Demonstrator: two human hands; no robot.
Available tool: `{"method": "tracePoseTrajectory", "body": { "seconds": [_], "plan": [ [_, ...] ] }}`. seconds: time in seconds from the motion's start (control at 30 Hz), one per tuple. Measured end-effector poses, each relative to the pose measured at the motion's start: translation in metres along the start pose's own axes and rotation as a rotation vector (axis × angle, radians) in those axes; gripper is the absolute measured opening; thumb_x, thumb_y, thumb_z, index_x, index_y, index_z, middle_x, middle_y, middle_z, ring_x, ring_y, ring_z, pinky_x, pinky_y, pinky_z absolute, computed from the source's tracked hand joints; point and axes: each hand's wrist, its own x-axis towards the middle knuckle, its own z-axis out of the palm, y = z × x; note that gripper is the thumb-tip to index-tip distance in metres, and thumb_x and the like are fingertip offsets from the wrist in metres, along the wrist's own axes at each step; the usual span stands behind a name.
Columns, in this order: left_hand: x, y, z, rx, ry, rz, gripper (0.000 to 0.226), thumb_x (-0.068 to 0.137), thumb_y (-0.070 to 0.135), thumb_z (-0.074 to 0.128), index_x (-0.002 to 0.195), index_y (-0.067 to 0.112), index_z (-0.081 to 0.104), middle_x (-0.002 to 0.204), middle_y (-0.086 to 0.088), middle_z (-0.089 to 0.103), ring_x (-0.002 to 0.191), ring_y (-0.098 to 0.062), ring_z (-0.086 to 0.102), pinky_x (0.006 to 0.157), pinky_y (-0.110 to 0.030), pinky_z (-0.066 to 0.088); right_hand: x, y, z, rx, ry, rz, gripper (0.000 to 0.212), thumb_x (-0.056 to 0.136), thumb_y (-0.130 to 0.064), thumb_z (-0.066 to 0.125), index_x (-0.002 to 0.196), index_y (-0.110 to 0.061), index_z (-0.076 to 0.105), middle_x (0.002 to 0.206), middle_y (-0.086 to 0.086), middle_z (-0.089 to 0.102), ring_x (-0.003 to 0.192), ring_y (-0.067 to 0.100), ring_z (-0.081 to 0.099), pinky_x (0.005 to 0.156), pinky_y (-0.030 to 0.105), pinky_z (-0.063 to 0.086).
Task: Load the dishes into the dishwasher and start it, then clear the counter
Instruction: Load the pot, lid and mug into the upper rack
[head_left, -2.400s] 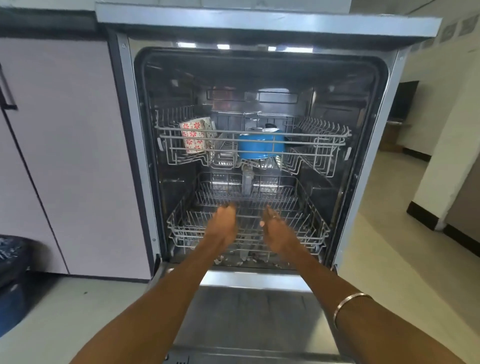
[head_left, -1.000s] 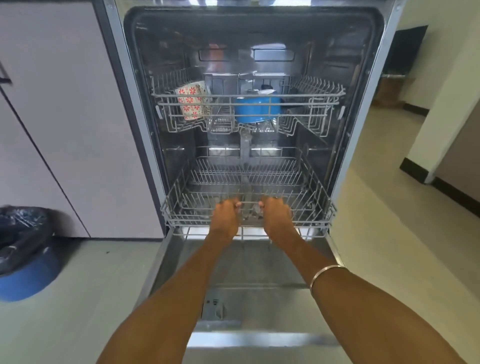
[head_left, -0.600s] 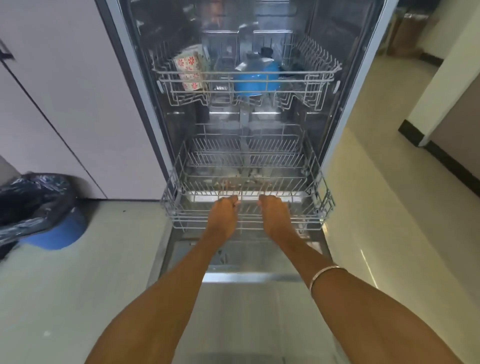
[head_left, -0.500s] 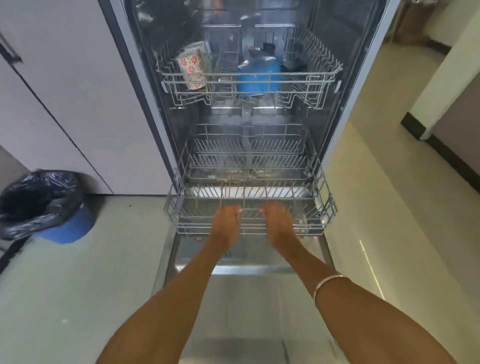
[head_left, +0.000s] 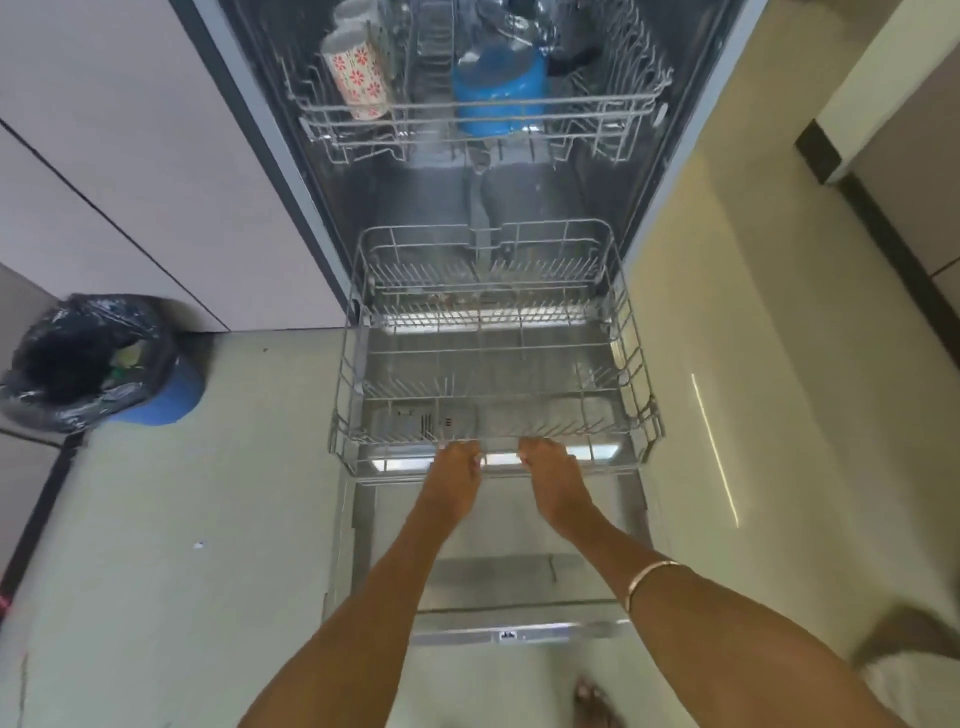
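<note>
A pale, glossy floor (head_left: 156, 545) fills most of the room and carries a thin bright streak of reflected light (head_left: 716, 447) on the right. Flat light-grey cabinet panels (head_left: 130, 156), split by dark seams, stand on the left. Near their foot sits a blue bin (head_left: 166, 395) lined with a black plastic bag (head_left: 78, 358). On the right, a cream wall (head_left: 857, 88) ends in a black skirting board (head_left: 883, 244) that runs along the floor.

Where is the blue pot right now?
In the head view, the round blue pot sits in the middle of the dishwasher's grey wire upper rack, right of the white mug with red flowers.
</note>
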Motion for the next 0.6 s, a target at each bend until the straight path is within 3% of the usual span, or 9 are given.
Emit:
{"method": "tracePoseTrajectory", "body": {
  "seconds": [0.07,0.17,0.23,0.27,0.37,0.5,0.6],
  "plan": [
    [-0.009,-0.002,0.002,0.024,-0.068,-0.033,0.024,0.098,0.006,0.044,0.081,0.011,0.060,0.084,-0.014,0.061,0.083,-0.031,0.059,0.075,-0.036,0.044,-0.011,-0.001,0.002,-0.022,-0.040,-0.014,0.026,0.087,-0.014,0.030,0.067,-0.031,0.030,0.067,-0.014,0.028,0.067,0.011,0.033,0.056,0.020,0.020],
    [-0.019,-0.003,-0.001,0.062,-0.137,-0.110,0.028,0.100,0.012,0.041,0.104,0.007,0.068,0.107,-0.016,0.067,0.103,-0.033,0.061,0.092,-0.037,0.045,-0.025,0.001,0.005,-0.008,-0.094,0.020,0.018,0.087,-0.017,0.032,0.082,-0.022,0.048,0.080,-0.003,0.049,0.077,0.016,0.044,0.066,0.028,0.030],
    [-0.024,-0.003,-0.002,0.084,-0.169,-0.120,0.028,0.099,0.012,0.041,0.102,0.009,0.069,0.107,-0.018,0.068,0.100,-0.036,0.063,0.090,-0.038,0.047,-0.031,0.004,0.008,0.016,-0.120,0.065,0.023,0.090,-0.014,0.037,0.086,-0.014,0.060,0.085,0.004,0.060,0.080,0.021,0.053,0.072,0.033,0.041],
    [-0.028,-0.003,-0.001,0.097,-0.191,-0.124,0.028,0.099,0.012,0.042,0.101,0.009,0.069,0.106,-0.019,0.068,0.098,-0.037,0.064,0.087,-0.038,0.048,-0.035,0.004,0.009,0.013,-0.140,0.074,0.020,0.091,-0.012,0.039,0.083,-0.016,0.057,0.082,0.003,0.058,0.078,0.021,0.052,0.071,0.033,0.041],
    [-0.043,-0.006,0.004,0.107,-0.230,-0.144,0.027,0.101,0.012,0.041,0.101,0.006,0.068,0.100,-0.019,0.066,0.093,-0.035,0.063,0.079,-0.034,0.046,-0.049,-0.001,0.007,0.007,-0.171,0.053,0.016,0.086,-0.015,0.032,0.076,-0.024,0.041,0.073,-0.004,0.042,0.070,0.015,0.039,0.064,0.029,0.029],
    [-0.064,-0.008,0.009,0.115,-0.254,-0.139,0.027,0.101,0.012,0.041,0.092,0.005,0.065,0.093,-0.021,0.064,0.089,-0.038,0.062,0.075,-0.035,0.045,-0.072,0.005,0.012,-0.056,-0.172,0.065,0.023,0.091,-0.010,0.040,0.077,-0.023,0.051,0.071,-0.004,0.050,0.066,0.015,0.047,0.057,0.028,0.035],
    [-0.068,-0.005,0.011,0.114,-0.247,-0.133,0.028,0.100,0.012,0.041,0.082,0.010,0.062,0.086,-0.021,0.062,0.084,-0.039,0.062,0.073,-0.038,0.048,-0.072,0.003,0.008,-0.073,-0.171,0.096,0.027,0.092,-0.002,0.044,0.075,-0.024,0.046,0.069,-0.006,0.044,0.062,0.012,0.042,0.050,0.020,0.024]
  ]
}}
